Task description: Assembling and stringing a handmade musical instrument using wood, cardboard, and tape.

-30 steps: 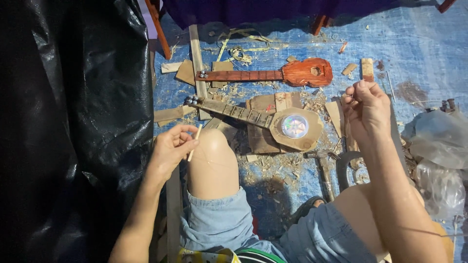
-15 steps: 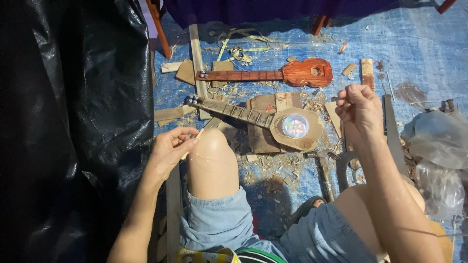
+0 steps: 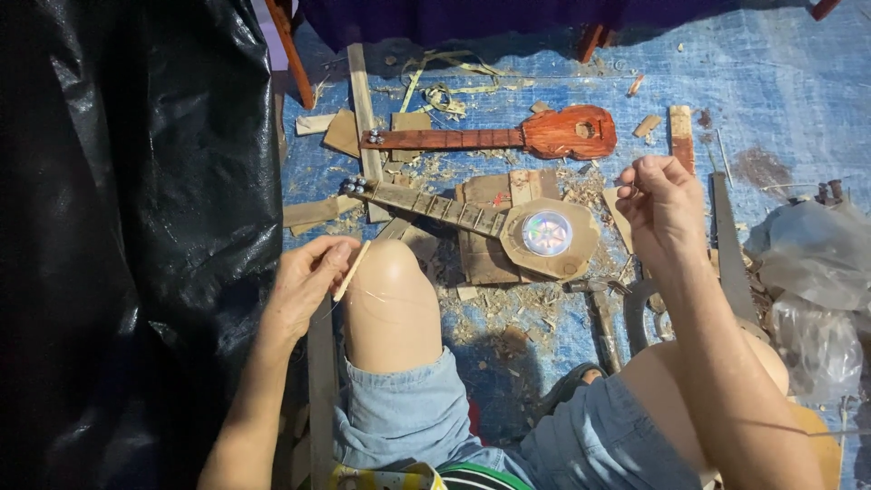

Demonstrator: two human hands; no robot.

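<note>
A blue tarp (image 3: 780, 100) littered with wood shavings (image 3: 508, 304) covered the floor, with a red ukulele (image 3: 572, 133) and an unfinished one (image 3: 544, 238) lying ahead of the knees. The left hand (image 3: 304, 286) pinched a thin stick (image 3: 352, 269) beside the left knee, while the right hand (image 3: 667, 209), raised and closed, seemed to grip a fine strand too thin to make out. If so, a hard pull could snap it or jerk the stick loose.

Blue tarp (image 3: 780, 82) over floor, littered with wood shavings (image 3: 508, 299); black plastic sheet (image 3: 136, 200) at left; dim light.
</note>
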